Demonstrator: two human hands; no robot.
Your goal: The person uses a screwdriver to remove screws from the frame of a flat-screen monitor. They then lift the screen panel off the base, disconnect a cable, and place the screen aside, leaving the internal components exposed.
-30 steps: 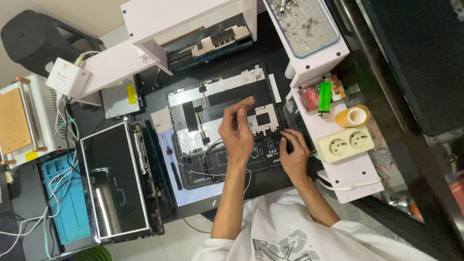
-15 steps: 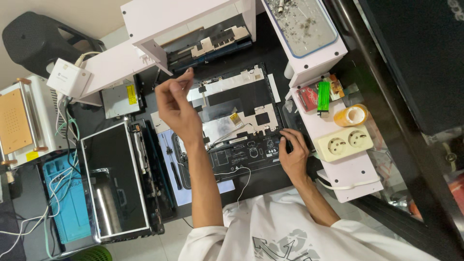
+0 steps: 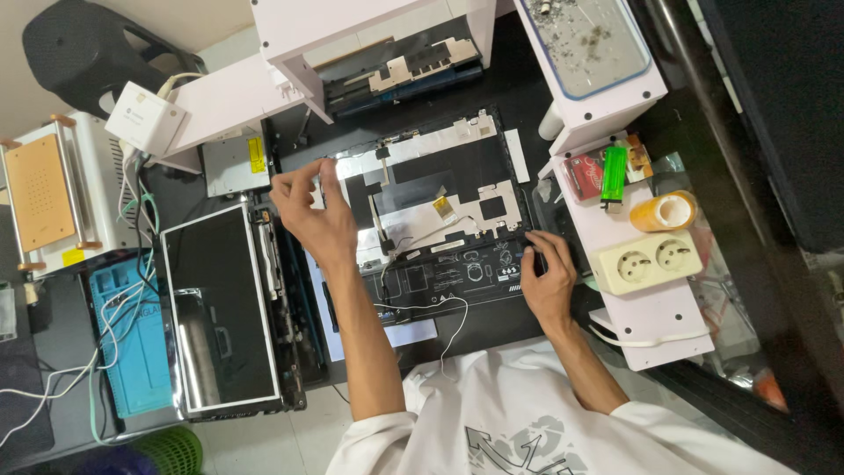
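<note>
**Head view: two hands over an opened laptop base**

Head camera, looking straight down on a dark desk (image 3: 492, 330). Left hand (image 3: 309, 211) raised above the upper left corner of the opened laptop base (image 3: 440, 224), thumb and fingers pinched together; too small to tell whether anything sits between them. Right hand (image 3: 547, 280) flat on the lower right edge of the same base, fingers curled over its rim, pressing on it rather than clamped around it. Hands well apart, the base stretched between them.

Inside the base: silver shielding, a dark panel, and thin white and black wires (image 3: 444, 312) trailing off the near edge toward the white shirt.

Left of the left hand: a detached screen panel (image 3: 220, 308) lying face up, and beyond it a blue mat (image 3: 132, 343) with loose cables. Further left, a white machine with an orange plate (image 3: 40, 189).

Right of the right hand: a white shelf (image 3: 651, 312) carrying a double socket (image 3: 649, 258), a green lighter (image 3: 613, 176) and an orange roll of tape (image 3: 664, 211). Beyond both hands: a white stand (image 3: 369, 26) with another laptop part tucked beneath, and a tray of small screws (image 3: 585, 40).
</note>
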